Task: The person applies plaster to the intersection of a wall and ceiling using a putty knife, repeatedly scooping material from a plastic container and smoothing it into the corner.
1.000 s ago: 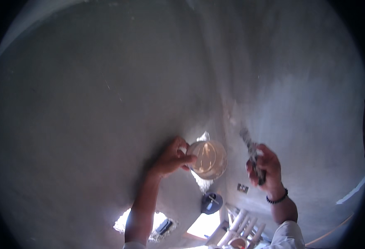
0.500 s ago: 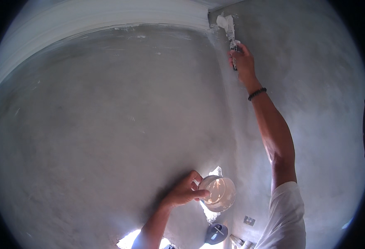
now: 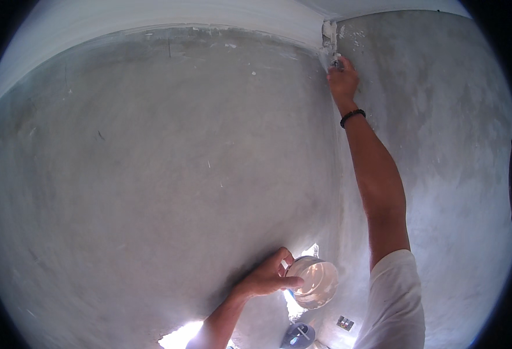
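Observation:
High in the corner, my right hand [image 3: 343, 81] is closed round a putty knife [image 3: 334, 43] smeared with white filler. The blade lies at the wall corner just under the white ceiling trim; most of the handle is hidden by my fingers. Lower down, my left hand [image 3: 271, 274] grips the rim of a round, whitish, see-through tub [image 3: 324, 285], thumb over the edge and fingers outside. The tub tilts so that its inside shows, with pale smears on its walls.
A grey plastered wall [image 3: 168, 157] fills the left and meets a second grey wall [image 3: 442, 116] at the corner. White trim [image 3: 151, 14] runs along the top. Below are bright openings [image 3: 180, 336], a dark bucket [image 3: 298, 335] and a wall socket box [image 3: 345, 323].
My right hand and the putty knife have moved up into the corner, the blade now narrow against it. My left hand still holds the tub; the whole view has shifted slightly.

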Motion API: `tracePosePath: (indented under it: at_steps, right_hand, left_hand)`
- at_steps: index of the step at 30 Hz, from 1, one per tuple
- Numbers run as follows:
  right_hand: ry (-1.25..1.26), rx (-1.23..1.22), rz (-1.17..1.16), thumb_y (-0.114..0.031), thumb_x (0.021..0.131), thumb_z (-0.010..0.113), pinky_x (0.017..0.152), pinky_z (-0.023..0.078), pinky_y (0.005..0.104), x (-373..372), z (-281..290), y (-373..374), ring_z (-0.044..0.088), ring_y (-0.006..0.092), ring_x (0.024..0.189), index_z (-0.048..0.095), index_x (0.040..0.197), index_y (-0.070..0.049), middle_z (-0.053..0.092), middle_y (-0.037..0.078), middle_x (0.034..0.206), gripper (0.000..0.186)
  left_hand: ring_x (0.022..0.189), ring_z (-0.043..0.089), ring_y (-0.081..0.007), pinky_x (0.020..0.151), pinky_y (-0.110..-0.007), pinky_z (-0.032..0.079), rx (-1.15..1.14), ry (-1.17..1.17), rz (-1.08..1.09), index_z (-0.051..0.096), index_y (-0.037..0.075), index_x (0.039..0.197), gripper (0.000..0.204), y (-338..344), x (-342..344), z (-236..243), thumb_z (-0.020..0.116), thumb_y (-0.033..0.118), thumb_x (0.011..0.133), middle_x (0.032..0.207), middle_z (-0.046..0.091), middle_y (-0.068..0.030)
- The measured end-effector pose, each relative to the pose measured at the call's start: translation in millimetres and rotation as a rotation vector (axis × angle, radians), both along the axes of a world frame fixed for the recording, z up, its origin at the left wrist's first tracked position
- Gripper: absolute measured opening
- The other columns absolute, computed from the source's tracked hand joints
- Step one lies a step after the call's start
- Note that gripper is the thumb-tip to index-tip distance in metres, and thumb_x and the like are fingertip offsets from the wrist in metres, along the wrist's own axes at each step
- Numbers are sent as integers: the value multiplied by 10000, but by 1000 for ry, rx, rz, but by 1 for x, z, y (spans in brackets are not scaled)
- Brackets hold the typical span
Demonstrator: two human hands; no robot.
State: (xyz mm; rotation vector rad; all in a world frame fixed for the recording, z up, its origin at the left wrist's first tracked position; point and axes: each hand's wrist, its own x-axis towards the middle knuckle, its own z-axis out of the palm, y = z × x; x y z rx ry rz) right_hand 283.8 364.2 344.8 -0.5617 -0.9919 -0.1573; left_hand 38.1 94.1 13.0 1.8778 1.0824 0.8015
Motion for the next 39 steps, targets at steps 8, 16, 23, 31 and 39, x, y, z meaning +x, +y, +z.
tracePosePath:
  at_steps: [8,16,23,31,39]
  right_hand:
    - [-91,45,-194,-120,740,708,845,500,409,-10,-8,-3,669,356,904,671,1113,-70,697,187,980,378]
    - [-75,-101,389,-55,775,721,560,505,286,2,-2,-12,639,131,621,663,1132,-53,651,65,757,362]
    - [-173,-158,759,-39,849,660,513,469,264,33,-8,-35,590,118,623,563,1258,-20,649,54,826,422]
    - [-114,-118,800,-59,878,623,526,465,254,52,-30,-47,585,118,637,559,1262,-32,657,76,838,391]
    - [-27,-154,659,-55,868,628,522,481,252,37,-15,-43,593,112,608,586,1254,-63,660,67,816,388]
  left_hand:
    - [916,550,-181,709,-333,523,-17,12,-7,478,11,1109,563,-2,-1,3,829,242,734,1082,524,-97]
    - [724,542,-153,613,-302,436,71,-35,-14,485,2,1103,633,0,0,-3,813,389,725,847,572,-109]
    - [704,552,-150,583,-293,449,49,-60,-8,485,-4,1107,637,4,-1,-9,814,390,730,827,570,-106]
    - [690,560,-152,560,-296,454,32,-82,5,480,-14,1105,606,-1,2,-3,809,348,748,841,598,-122]
    - [733,562,-150,581,-302,461,54,-72,-4,485,-13,1104,601,-1,3,-3,812,340,744,901,602,-117]
